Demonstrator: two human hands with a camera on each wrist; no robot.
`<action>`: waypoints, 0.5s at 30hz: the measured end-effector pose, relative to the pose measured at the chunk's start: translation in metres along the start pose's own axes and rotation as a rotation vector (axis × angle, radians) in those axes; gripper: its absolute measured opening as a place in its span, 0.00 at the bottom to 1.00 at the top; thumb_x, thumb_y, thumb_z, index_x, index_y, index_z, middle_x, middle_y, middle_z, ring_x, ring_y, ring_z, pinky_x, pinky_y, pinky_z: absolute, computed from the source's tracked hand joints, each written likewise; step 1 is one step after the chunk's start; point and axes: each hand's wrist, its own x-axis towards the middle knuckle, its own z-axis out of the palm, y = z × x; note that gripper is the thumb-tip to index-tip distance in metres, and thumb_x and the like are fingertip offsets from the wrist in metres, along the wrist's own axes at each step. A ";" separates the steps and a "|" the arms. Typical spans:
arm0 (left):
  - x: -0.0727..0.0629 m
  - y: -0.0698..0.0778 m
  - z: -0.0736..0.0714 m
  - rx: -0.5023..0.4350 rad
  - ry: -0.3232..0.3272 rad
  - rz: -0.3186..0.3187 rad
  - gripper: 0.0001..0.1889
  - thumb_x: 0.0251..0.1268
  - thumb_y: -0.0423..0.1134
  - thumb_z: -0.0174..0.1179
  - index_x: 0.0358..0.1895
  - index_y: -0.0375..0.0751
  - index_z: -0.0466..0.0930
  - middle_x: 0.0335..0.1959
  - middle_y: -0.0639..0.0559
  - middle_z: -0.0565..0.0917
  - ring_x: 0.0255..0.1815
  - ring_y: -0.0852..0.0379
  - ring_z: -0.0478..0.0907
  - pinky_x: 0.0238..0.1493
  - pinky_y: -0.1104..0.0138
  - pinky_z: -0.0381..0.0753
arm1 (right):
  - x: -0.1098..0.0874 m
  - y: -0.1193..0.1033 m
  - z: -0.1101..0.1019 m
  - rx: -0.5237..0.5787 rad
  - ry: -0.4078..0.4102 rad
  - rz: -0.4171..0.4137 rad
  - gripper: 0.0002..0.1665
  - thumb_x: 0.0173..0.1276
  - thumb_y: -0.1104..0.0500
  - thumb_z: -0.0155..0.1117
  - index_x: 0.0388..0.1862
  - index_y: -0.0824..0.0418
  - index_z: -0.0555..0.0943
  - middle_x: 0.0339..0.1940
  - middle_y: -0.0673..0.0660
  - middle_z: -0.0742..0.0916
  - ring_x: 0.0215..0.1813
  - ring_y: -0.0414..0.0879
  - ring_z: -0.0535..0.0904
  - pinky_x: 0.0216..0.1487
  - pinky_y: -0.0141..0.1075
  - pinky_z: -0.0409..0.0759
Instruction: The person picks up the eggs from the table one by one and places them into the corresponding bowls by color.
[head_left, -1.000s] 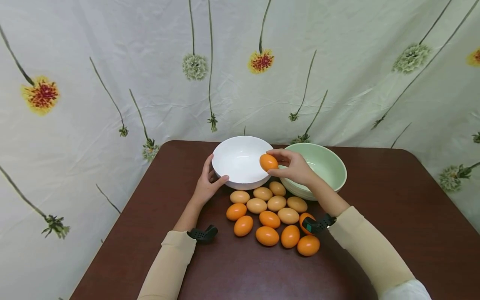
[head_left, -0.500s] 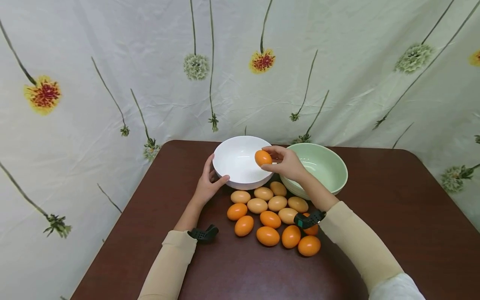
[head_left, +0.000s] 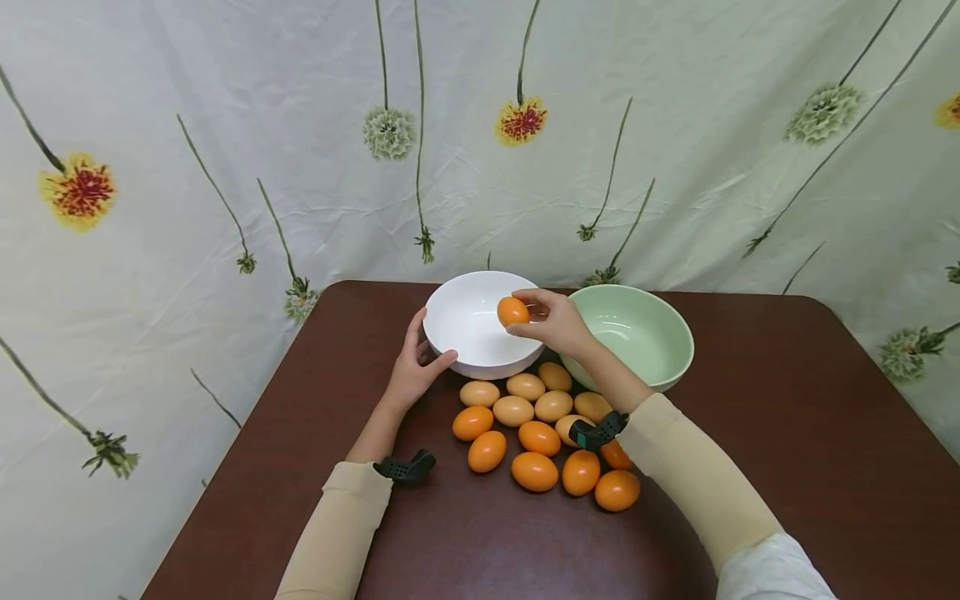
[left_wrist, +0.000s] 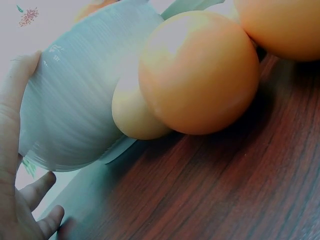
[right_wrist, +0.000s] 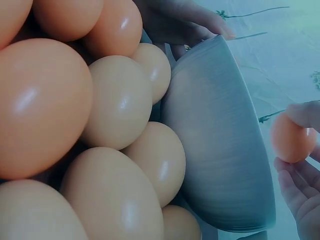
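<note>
A white bowl [head_left: 468,325] stands near the back of the table. My left hand [head_left: 411,372] grips its left side, thumb at the front rim and fingers along the far side. Over the bowl's right part, my right hand [head_left: 558,325] pinches an orange egg [head_left: 513,312] between thumb and fingertips. The right wrist view also has this egg [right_wrist: 292,137] above the bowl's rim. No egg shows inside the bowl. In front of it lie several pale brown eggs [head_left: 513,411] and, nearer, several orange eggs [head_left: 535,472]. My right forearm partly hides some.
A light green bowl [head_left: 648,337] stands right beside the white one, partly behind my right hand and forearm; its visible inside holds nothing. Everything stands on a dark red-brown table [head_left: 795,400]. A flower-patterned cloth [head_left: 315,125] hangs behind the table's back edge.
My right hand has moved left with the orange egg, from the white bowl's right rim to farther over the bowl. My left hand and the bowls have stayed in place.
</note>
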 end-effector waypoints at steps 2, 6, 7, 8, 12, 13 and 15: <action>0.000 0.001 0.000 0.000 0.001 0.000 0.46 0.64 0.39 0.62 0.79 0.45 0.41 0.79 0.42 0.46 0.72 0.35 0.57 0.67 0.42 0.58 | 0.002 0.001 0.002 0.001 0.006 0.006 0.31 0.59 0.62 0.74 0.62 0.67 0.77 0.55 0.64 0.82 0.54 0.56 0.79 0.56 0.44 0.77; -0.001 0.001 0.000 -0.002 0.001 0.001 0.46 0.65 0.38 0.62 0.79 0.45 0.40 0.79 0.42 0.46 0.72 0.35 0.57 0.68 0.42 0.58 | 0.007 0.005 0.007 -0.013 0.020 0.034 0.32 0.59 0.61 0.74 0.62 0.66 0.77 0.55 0.63 0.82 0.54 0.56 0.79 0.56 0.43 0.77; -0.001 0.001 0.000 -0.002 0.001 0.004 0.46 0.65 0.38 0.62 0.79 0.45 0.40 0.79 0.42 0.46 0.72 0.35 0.57 0.68 0.42 0.58 | 0.008 0.005 0.008 -0.014 0.021 0.042 0.32 0.59 0.60 0.75 0.62 0.66 0.77 0.55 0.63 0.82 0.54 0.56 0.79 0.55 0.43 0.77; -0.001 0.001 0.000 -0.001 0.002 0.006 0.46 0.65 0.38 0.62 0.79 0.45 0.40 0.79 0.42 0.46 0.72 0.35 0.57 0.68 0.42 0.58 | 0.009 0.005 0.010 -0.020 0.023 0.048 0.32 0.59 0.60 0.75 0.62 0.65 0.77 0.55 0.63 0.82 0.54 0.56 0.79 0.55 0.43 0.77; 0.000 0.001 0.000 -0.002 0.003 0.013 0.46 0.65 0.38 0.62 0.79 0.44 0.40 0.79 0.42 0.46 0.72 0.35 0.57 0.67 0.42 0.58 | 0.014 0.006 0.016 -0.049 0.026 0.057 0.32 0.58 0.59 0.75 0.62 0.65 0.78 0.55 0.62 0.82 0.54 0.55 0.79 0.56 0.43 0.77; 0.000 0.000 0.000 -0.003 0.004 0.014 0.46 0.65 0.38 0.61 0.79 0.44 0.40 0.79 0.42 0.46 0.72 0.35 0.57 0.67 0.42 0.58 | 0.015 0.005 0.017 -0.059 0.027 0.057 0.32 0.58 0.59 0.75 0.62 0.64 0.78 0.55 0.62 0.82 0.54 0.55 0.79 0.56 0.42 0.77; 0.000 0.000 0.000 -0.004 0.003 0.009 0.46 0.65 0.38 0.61 0.79 0.45 0.40 0.79 0.42 0.46 0.73 0.35 0.57 0.68 0.42 0.58 | 0.018 0.004 0.020 -0.077 0.027 0.058 0.32 0.58 0.59 0.75 0.61 0.64 0.78 0.55 0.61 0.82 0.53 0.55 0.80 0.56 0.42 0.77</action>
